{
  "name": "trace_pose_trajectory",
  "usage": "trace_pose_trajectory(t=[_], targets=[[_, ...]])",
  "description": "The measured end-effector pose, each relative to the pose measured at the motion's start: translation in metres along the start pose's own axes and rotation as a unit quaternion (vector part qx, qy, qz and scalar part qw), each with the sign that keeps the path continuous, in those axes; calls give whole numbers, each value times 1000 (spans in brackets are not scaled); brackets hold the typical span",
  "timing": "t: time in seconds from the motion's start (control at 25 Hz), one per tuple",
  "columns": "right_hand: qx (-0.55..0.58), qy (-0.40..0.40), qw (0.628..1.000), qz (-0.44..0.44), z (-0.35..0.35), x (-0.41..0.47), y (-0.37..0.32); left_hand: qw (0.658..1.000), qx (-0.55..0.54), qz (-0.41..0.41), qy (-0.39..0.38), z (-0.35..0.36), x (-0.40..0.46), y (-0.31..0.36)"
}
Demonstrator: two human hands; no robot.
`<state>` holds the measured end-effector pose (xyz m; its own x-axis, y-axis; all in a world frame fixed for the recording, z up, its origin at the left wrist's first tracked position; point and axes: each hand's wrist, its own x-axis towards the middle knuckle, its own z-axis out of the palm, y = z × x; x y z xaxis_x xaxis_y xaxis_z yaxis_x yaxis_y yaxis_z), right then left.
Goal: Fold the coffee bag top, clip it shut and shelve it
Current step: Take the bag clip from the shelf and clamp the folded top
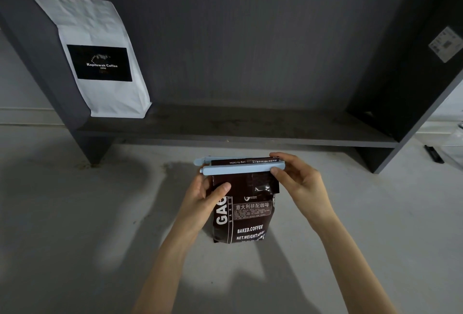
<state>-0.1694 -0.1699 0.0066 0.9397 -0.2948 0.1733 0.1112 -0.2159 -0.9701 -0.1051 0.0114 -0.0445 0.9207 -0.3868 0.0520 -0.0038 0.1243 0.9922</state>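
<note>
The left hand (204,194) grips the dark brown foil coffee bag (244,209) upright between both hands; the right hand (297,179) pinches the pale blue plastic bar clip (238,170) across its folded top.

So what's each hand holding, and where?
Left hand grips the coffee bag at its upper left edge; right hand pinches the clip's right end.

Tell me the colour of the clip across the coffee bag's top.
Light blue clip, seen in the head view.
</note>
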Motion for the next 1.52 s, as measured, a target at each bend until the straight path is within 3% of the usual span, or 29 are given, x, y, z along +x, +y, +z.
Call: trace_pose_trajectory(t=[0.24,1.52], targets=[[-95,6,995,-10,-4,-2,-7,1000,-3,6,-7,1,1,0],[-123,11,992,-1,-7,-3,-8,998,25,48,11,-3,-6,20]])
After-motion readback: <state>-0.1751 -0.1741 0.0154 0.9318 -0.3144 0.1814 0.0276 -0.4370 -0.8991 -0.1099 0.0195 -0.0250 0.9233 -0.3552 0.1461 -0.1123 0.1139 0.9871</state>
